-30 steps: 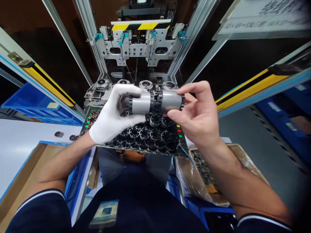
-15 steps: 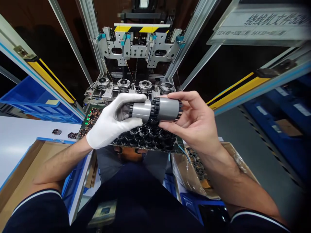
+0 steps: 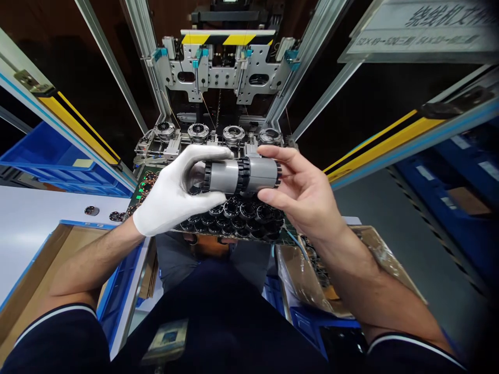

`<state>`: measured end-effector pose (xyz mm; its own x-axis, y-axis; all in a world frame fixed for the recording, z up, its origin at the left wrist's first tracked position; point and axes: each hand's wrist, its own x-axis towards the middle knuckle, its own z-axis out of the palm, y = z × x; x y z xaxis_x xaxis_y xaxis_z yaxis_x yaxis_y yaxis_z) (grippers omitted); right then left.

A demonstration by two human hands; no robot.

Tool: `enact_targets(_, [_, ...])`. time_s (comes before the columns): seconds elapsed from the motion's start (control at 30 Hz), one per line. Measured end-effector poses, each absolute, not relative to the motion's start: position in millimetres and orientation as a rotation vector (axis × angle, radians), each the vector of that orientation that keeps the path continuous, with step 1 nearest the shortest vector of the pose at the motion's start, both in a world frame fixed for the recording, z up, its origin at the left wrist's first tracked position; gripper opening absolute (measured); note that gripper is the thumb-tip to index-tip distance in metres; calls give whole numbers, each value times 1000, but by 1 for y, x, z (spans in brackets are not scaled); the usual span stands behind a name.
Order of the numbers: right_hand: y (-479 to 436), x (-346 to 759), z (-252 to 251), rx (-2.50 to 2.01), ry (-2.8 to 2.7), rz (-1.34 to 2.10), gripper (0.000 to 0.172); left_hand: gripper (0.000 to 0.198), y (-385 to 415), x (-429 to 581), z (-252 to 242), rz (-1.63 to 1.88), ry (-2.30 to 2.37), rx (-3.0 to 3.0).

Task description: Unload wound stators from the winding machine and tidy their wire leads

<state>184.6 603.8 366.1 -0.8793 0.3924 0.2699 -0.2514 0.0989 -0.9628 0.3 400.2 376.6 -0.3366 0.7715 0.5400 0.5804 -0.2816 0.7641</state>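
My left hand (image 3: pixel 169 192), in a white glove, is closed on a grey stator core (image 3: pixel 224 177) with black toothed end rings. My bare right hand (image 3: pixel 312 195) grips a second, similar stator core (image 3: pixel 263 174) between thumb and fingers. Both cores lie sideways, end to end, their black rings meeting in the middle. The rings overlap in view, so I cannot tell whether they interlock. Below them, several more stator cores (image 3: pixel 234 210) stand in rows on the machine's table, partly covered by my hands.
Behind my hands are ring-shaped fixtures (image 3: pixel 198 133), beneath a metal plate with a striped yellow-black bar (image 3: pixel 228 37). Copper-wound stators (image 3: pixel 148 179) sit at left. A loose stator (image 3: pixel 91 211) lies on the white table. Cardboard boxes flank me, with a lined box (image 3: pixel 300 275) at right.
My right hand and its stator core have shifted left, more in line with the other core. The left hand has moved slightly left, still holding its core.
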Motion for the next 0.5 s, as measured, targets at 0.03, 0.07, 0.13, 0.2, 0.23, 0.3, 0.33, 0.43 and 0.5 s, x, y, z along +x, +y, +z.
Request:
enact_targets(0.03, [604,184,365,-134,-1911,1852,72,57,401,0,378,1653,1790,1705])
enact_targets(0.07, [604,183,363,-137,-1902,1869,69,55,402,-1,379,1634,1803,1713])
enact_targets(0.13, [607,181,361,-161,-1884,1876,64,52,406,-3,382,1619,1816,1727])
enact_targets(0.2, [615,177,363,-170,-1890,1823,58,49,415,-9,389,1579,1863,1761])
enact_targets(0.23, [623,174,365,-159,-1909,1767,55,50,422,-14,394,1543,1902,1799])
enact_targets(0.3, [648,163,373,-133,-1979,1593,54,58,441,-28,406,1451,1984,1905])
enact_targets(0.33, [665,156,378,-132,-2031,1474,57,64,454,-37,412,1389,2040,1966])
enact_targets(0.43, [728,128,389,-229,-2239,1064,66,73,509,-73,425,1155,2257,2095])
enact_targets(0.5, [772,106,389,-327,-2391,837,67,71,556,-102,422,943,2384,2081])
